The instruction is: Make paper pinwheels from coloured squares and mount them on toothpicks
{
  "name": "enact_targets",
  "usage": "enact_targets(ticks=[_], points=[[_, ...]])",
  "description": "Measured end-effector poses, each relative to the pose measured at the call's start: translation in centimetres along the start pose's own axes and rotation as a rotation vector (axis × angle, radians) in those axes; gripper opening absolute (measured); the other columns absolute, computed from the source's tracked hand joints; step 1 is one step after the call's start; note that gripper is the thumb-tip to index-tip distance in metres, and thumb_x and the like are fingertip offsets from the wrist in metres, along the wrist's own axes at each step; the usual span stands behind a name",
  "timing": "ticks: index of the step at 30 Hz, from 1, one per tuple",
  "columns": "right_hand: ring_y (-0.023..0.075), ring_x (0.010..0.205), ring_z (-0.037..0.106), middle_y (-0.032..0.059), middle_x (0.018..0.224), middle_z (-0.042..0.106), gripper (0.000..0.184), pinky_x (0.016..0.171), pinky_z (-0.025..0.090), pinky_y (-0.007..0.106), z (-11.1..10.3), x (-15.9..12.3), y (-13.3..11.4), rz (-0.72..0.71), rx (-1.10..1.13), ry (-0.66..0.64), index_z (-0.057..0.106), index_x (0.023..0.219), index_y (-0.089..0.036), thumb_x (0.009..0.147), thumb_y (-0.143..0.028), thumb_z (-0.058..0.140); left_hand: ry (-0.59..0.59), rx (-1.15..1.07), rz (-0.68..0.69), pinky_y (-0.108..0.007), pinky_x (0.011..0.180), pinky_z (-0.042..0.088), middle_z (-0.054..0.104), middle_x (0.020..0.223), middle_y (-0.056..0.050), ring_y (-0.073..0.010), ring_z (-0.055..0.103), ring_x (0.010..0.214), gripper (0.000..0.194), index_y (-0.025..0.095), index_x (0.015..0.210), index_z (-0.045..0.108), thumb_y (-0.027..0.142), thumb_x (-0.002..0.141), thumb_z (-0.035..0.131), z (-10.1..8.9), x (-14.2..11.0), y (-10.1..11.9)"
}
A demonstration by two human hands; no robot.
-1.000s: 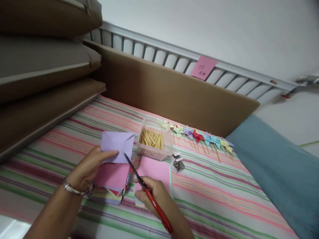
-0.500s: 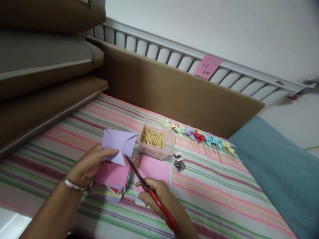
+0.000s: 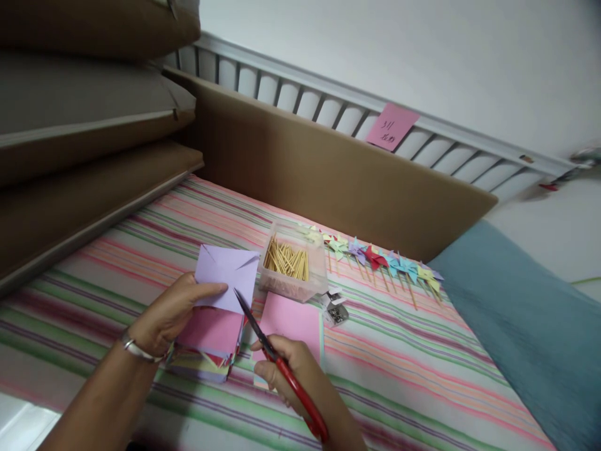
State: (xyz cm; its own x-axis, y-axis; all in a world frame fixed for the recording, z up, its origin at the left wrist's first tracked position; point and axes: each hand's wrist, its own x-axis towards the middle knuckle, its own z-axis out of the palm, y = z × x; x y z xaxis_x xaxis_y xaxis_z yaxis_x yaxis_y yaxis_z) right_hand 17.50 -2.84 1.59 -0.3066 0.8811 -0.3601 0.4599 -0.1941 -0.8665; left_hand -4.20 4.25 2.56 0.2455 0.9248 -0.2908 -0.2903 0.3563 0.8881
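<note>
A square sheet of purple paper [image 3: 228, 266] with slits running in from its corners is pinched in my left hand [image 3: 181, 307], thumb on top. Red-handled scissors [image 3: 286, 369] are held in my right hand [image 3: 291, 360], their dark blades close together. The blade tips lie over the lower right part of the purple sheet. Beneath the left hand sits a stack of coloured paper squares [image 3: 216, 335], pink on top. More pink paper [image 3: 293, 322] lies flat behind my right hand, which covers part of it.
A clear plastic box [image 3: 317, 266] of short wooden sticks stands beyond the papers. A small opened box of metal pins [image 3: 335, 308] is beside it. Paper pinwheels [image 3: 375, 257] on sticks lie in a row along a brown board [image 3: 328, 169]. Brown padded stacks [image 3: 94, 163] rise at left.
The purple sheet has shifted slightly right and turned a little in my left hand. The scissor blades, slightly apart before, have come together near its corner.
</note>
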Motion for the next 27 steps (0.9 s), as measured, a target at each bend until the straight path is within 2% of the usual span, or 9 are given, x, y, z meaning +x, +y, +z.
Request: enact_targets(ticks=[7, 19, 27], points=[[0.0091, 0.049, 0.035, -0.0065, 0.054, 0.034, 0.034, 0.046, 0.030, 0.020, 0.3, 0.5, 0.7, -0.027, -0.016, 0.026, 0.065, 0.098, -0.017, 0.071, -0.038, 0.064, 0.030, 0.005, -0.003, -0.029, 0.075, 0.049, 0.074, 0.084, -0.008, -0.0220, 0.065, 0.077, 0.031, 0.012, 0.095, 0.069, 0.021, 0.066, 0.070, 0.3, -0.1, 0.2], [0.0091, 0.051, 0.033, -0.0054, 0.055, 0.037, 0.039, 0.047, 0.029, 0.020, 0.4, 0.1, -0.3, -0.041, 0.005, 0.042, 0.065, 0.097, -0.016, 0.072, -0.044, 0.064, 0.078, 0.039, 0.001, -0.030, 0.073, 0.050, 0.073, 0.081, -0.008, -0.0231, 0.066, 0.076, 0.025, 0.013, 0.086, 0.071, 0.023, 0.063, 0.072, 0.5, 0.0, 0.2], [0.0085, 0.050, 0.035, -0.0051, 0.055, 0.040, 0.039, 0.047, 0.030, 0.020, 0.5, 0.1, -0.6, -0.032, 0.036, 0.048, 0.066, 0.095, -0.014, 0.071, -0.044, 0.064, 0.032, 0.035, 0.039, -0.030, 0.074, 0.049, 0.074, 0.081, -0.007, -0.0226, 0.066, 0.077, 0.027, 0.014, 0.090, 0.071, 0.023, 0.065, 0.071, 0.3, 0.0, 0.1]])
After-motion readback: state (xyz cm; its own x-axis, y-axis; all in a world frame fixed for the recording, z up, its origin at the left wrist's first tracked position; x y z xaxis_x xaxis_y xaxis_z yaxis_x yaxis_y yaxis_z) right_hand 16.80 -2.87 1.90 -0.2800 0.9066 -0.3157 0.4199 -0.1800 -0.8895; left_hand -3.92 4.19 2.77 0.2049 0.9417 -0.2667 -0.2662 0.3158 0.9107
